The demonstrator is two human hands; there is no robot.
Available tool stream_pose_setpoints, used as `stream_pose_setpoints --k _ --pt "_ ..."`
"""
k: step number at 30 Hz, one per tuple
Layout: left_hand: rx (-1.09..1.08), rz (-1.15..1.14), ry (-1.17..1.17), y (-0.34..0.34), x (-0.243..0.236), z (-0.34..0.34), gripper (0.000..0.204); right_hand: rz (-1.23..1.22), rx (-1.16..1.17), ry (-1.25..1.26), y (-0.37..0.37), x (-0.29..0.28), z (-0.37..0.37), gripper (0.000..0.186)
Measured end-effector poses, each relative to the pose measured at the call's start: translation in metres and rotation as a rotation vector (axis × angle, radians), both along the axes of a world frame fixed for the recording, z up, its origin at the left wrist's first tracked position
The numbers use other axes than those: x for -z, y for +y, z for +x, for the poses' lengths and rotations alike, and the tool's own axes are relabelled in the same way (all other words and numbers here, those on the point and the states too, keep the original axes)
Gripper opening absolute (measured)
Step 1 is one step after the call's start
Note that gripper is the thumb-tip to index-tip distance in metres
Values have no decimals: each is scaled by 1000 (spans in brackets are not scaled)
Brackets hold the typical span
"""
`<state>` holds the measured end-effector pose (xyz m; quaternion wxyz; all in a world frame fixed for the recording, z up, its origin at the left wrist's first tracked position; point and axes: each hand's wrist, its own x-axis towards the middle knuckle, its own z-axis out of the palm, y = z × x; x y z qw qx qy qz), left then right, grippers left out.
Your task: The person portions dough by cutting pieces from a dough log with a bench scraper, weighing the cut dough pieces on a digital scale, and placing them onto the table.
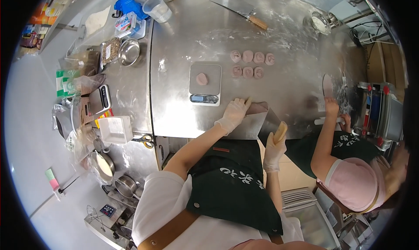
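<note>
White powder [162,66] dusts the shiny worktop [297,88]. The right hand [275,150] is wrapped round the pale handle [280,132] of a wide blade [269,123]. The left hand [235,111], half curled (I can't tell its hold), is nearer the pink lump [202,79], up-left on the scale [213,87].

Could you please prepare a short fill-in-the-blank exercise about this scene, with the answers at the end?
1. A single pink dough piece rests on the ____, which has a small display.
2. In the picture, the upper row of dough pieces contains ____ pieces.
3. The lower row contains ____ pieces.
4. The right hand holds a pale handle and wears a see-through ____.

Missing words: scale; four; three; glove.
</note>
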<state>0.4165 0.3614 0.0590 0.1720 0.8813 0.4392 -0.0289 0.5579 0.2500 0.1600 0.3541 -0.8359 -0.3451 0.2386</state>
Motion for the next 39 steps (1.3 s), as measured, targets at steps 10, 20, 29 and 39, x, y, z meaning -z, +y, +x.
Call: stream_pose_setpoints --k 10,20,29,39 --pt "-23 50 -112 -5 2 0 84 -8 -46 -221 4 18 15 18" --pt "-110 71 -286 1 5 39 68 -83 -202 -487 30 38 39 17" --pt "-145 -42 -294 2 10 47 53 -115 -724 -654 59 53 66 12" --pt "-350 -158 -324 0 5 53 69 -174 -966 -768 67 67 62 7"
